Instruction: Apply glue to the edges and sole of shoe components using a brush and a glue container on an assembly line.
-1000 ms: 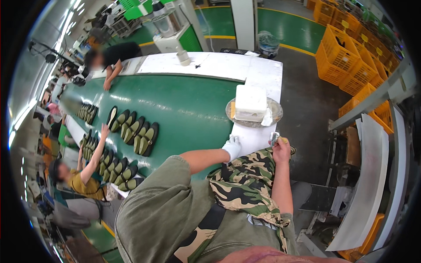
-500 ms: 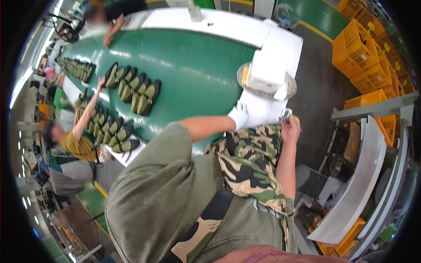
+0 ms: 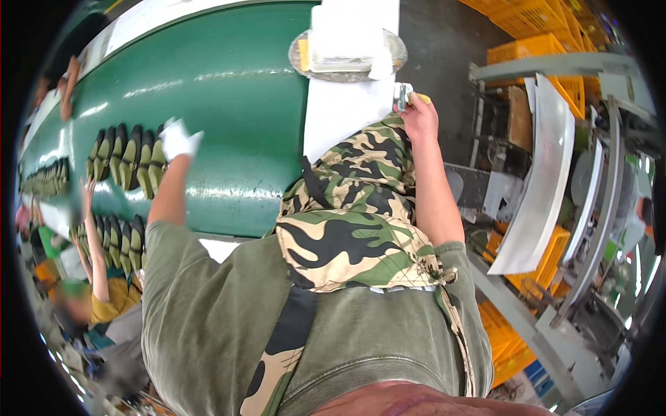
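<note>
- Left hand (image 3: 180, 140), in a white glove, reaches out over a green table (image 3: 239, 135); its fingers are blurred against the nearest shoe, so I cannot tell whether they grasp it or only lie over it.
- Olive and black shoes (image 3: 125, 161) stand in a row on the table, starting at the left fingertips and running off to their left.
- More shoes (image 3: 125, 244) line up below and left of those fingers, near a co-worker's raised arm (image 3: 99, 253).
- Right hand (image 3: 421, 123), bare, has its fingers curled around a small item (image 3: 402, 97), silvery and white, too small to identify; a bit of yellow (image 3: 424, 99) shows at the fingertips.
- Beyond the right fingers and slightly left, a white box (image 3: 345, 41) sits on a round tray (image 3: 397, 59), with crumpled white paper or cloth (image 3: 381, 66) at the box's corner.
- Just below and left of the right fingers spreads a camouflage apron (image 3: 361, 163) worn by the person.
- Well to the right of those fingers are orange crates (image 3: 527, 48) and a curved pale sheet (image 3: 544, 173).
</note>
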Motion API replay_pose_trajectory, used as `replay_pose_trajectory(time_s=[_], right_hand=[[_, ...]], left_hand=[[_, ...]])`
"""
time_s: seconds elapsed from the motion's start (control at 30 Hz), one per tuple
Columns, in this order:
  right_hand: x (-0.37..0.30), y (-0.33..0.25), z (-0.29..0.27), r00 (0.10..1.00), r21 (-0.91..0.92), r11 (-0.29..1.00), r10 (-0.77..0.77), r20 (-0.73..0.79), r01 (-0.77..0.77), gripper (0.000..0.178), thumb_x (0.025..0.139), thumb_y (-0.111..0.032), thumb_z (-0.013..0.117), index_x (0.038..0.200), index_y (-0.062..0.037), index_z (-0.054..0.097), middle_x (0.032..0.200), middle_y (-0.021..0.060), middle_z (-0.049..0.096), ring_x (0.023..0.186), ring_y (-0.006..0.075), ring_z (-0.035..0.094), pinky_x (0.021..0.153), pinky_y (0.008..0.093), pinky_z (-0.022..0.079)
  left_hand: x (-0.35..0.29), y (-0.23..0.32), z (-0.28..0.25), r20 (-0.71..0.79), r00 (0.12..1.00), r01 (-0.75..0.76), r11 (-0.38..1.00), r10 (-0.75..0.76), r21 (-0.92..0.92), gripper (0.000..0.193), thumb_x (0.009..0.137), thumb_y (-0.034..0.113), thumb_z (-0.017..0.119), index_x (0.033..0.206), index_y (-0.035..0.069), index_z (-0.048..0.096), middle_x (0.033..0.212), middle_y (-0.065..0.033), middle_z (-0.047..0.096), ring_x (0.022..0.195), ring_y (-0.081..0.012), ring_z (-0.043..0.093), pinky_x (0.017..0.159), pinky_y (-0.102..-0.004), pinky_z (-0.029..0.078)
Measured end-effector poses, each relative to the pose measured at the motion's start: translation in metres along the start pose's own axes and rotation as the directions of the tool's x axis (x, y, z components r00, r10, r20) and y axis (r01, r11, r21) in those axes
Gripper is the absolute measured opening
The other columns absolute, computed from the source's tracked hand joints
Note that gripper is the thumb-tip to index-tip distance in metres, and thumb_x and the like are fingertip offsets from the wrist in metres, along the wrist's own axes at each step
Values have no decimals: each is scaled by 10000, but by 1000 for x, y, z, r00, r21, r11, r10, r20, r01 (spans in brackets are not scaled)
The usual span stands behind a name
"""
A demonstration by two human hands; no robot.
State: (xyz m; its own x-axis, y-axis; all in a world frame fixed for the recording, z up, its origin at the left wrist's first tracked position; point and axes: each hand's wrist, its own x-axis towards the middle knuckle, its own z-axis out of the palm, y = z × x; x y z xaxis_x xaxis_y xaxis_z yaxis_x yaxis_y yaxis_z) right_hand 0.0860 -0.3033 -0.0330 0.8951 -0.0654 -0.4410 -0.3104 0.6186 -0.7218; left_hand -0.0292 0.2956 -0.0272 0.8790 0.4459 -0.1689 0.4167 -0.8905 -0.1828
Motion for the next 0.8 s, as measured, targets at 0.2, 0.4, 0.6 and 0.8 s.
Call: replay_pose_trajectory(time_s=[0.2,0.4,0.6,0.8], right_hand=[[43,-35,33,959,-515,851,-225,-171,107,164,824,-106,755,899,-7,648,776,46,644,659,155,598,617,309,501],[75,-66,51,856,-960,154,-501,127,233,244,743,-221,792,909,-67,701,819,78,677,747,230,666,703,350,527],[102,-61,71,763,-917,-239,-511,397,318,163,764,-221,742,899,-132,723,895,72,691,871,288,666,777,408,537],[107,-59,85,728,-836,-391,-429,535,385,107,762,-177,708,860,-136,721,925,64,698,896,291,655,785,429,519]], left_hand=[[-8,-177,58,316,907,361,899,-277,-249,685,710,381,824,1206,-45,622,1163,-202,690,1095,-317,663,959,-385,486],[1,-124,36,336,888,405,880,-314,-248,656,667,327,875,1178,-13,643,1153,-185,699,1075,-324,674,932,-400,512],[-6,-112,27,464,751,557,828,-470,-62,774,676,482,862,1210,-34,642,1238,-208,663,1142,-334,648,976,-412,499],[-44,-76,26,372,904,342,879,-210,-332,629,652,368,878,1163,54,689,1093,-155,728,1011,-300,704,903,-388,527]])
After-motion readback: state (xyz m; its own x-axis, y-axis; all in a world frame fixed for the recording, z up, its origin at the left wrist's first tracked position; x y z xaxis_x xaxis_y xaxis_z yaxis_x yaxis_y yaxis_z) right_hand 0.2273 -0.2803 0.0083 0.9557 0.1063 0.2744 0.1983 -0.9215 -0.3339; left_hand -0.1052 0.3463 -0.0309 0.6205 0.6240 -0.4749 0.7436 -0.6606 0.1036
